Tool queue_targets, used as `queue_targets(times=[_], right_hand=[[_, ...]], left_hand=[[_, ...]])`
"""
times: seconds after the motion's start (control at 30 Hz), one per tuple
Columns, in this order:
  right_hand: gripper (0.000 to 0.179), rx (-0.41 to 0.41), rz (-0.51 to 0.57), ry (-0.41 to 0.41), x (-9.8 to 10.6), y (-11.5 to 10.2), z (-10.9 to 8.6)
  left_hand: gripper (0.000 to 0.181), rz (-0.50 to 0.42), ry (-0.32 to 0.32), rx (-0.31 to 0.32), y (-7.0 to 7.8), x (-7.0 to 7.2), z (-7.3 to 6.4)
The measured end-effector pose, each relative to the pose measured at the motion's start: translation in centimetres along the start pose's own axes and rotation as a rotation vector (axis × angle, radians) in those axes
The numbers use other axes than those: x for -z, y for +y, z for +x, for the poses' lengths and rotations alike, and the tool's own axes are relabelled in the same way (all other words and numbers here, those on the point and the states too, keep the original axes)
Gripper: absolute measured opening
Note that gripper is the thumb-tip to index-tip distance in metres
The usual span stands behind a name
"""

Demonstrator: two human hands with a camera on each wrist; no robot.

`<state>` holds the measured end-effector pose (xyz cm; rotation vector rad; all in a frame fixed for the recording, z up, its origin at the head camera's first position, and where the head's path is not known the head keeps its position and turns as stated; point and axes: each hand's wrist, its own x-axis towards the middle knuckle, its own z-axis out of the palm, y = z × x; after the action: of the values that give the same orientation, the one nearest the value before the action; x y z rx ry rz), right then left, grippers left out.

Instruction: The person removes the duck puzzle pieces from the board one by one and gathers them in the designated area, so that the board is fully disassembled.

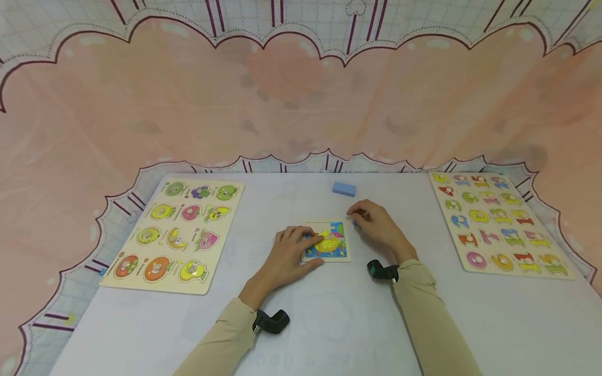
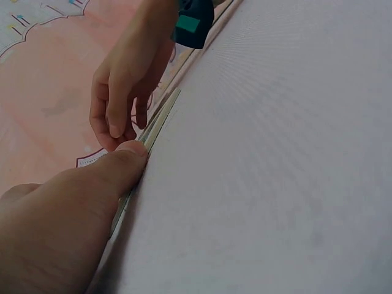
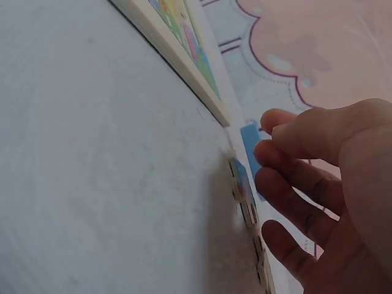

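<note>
A small framed jigsaw puzzle [image 1: 336,254] with a yellow picture on blue lies mid-table. My left hand [image 1: 288,253] rests over its left side, fingers extended across the picture and thumb along the near edge. In the left wrist view, the left thumb [image 2: 113,168] touches the frame's edge. Just right of the puzzle, my right hand [image 1: 380,225] hovers with loosely bent fingers. Beneath those fingers, the right wrist view shows loose jigsaw pieces [image 3: 243,191] lying on the table. Nothing shows between the right fingertips.
A blue block [image 1: 344,189] sits behind the puzzle. At the left lies a fruit peg board [image 1: 187,251]; at the right, a peg board of numbers and signs [image 1: 512,250]. The white table [image 1: 320,324] backs onto a patterned cloth [image 1: 188,104].
</note>
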<state>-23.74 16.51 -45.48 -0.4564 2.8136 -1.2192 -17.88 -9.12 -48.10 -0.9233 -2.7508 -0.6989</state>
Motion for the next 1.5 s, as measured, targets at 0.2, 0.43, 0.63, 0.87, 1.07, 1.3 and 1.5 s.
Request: queue_targets(times=[0.2,0.43,0.63,0.87,1.07,1.3,1.5], right_hand=[[0.015,0.031,-0.017,-0.039,-0.7,-0.5,-0.1],[0.014,0.088,-0.049,-0.073,-1.4,-1.0,-0.1],[0.014,0.11,-0.05,-0.122,-1.9,-1.5,-0.1],[0.016,0.093,-0.115,-0.152,-1.9,-2.1,-0.3],[0.014,0.074,-0.134,-0.174,-1.9,-2.6,-0.3],[0.012,0.08,-0.124,-0.161,-1.9,-2.8,-0.1],[0.011,0.107,-0.137,-0.139,-2.0,-2.7,0.1]], left_hand=[[0.051,0.005,-0.026,0.011,0.1,0.1,0.0],[0.051,0.001,-0.028,0.013,0.1,0.0,-0.1],[0.05,0.007,-0.028,0.015,0.2,0.0,-0.1],[0.051,0.009,-0.024,0.012,0.2,0.1,-0.2],[0.05,0.024,-0.022,0.017,0.1,0.1,-0.2],[0.049,0.026,-0.002,0.012,0.2,0.2,-0.1],[0.048,0.048,-0.019,0.015,0.9,0.2,-0.1]])
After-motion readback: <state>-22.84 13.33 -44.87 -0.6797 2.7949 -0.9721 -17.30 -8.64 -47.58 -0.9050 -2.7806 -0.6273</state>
